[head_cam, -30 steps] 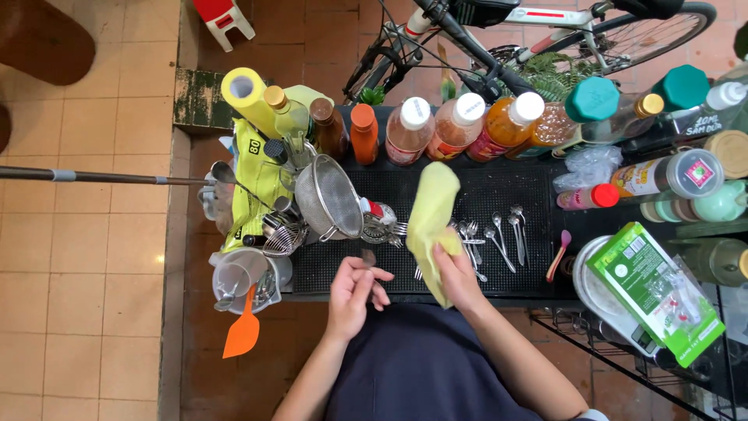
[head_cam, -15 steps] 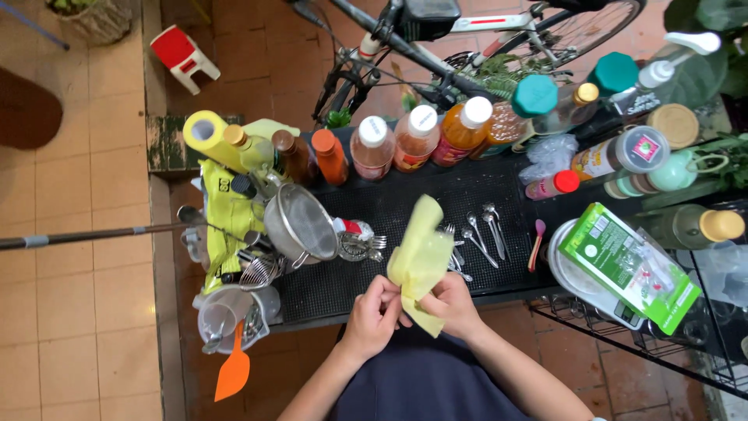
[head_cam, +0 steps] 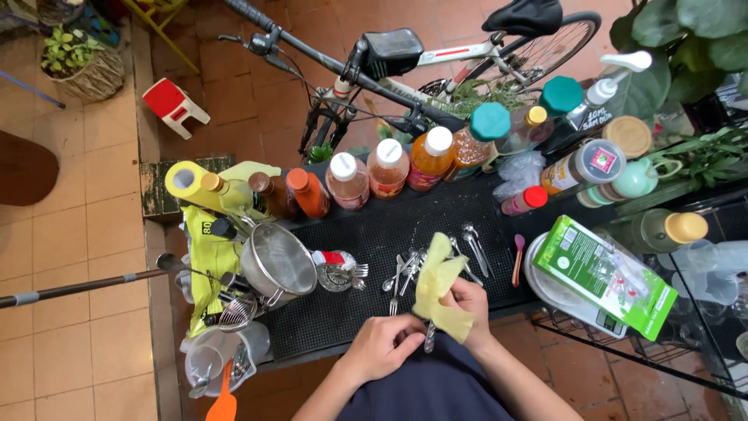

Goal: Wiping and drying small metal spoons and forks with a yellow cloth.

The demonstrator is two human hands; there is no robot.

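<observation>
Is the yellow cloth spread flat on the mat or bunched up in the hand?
Bunched. The yellow cloth is gathered in the right hand, folds sticking up above the black mat, not lying flat.

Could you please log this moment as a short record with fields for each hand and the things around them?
Left hand: left hand grips the lower end of a metal utensil
Right hand: right hand holds a yellow cloth around the utensil
Surface: black mat
Loose cutlery: spoons and forks on the mat
Left of hands: metal strainer
Back row: bottles
Right: green carton
</observation>
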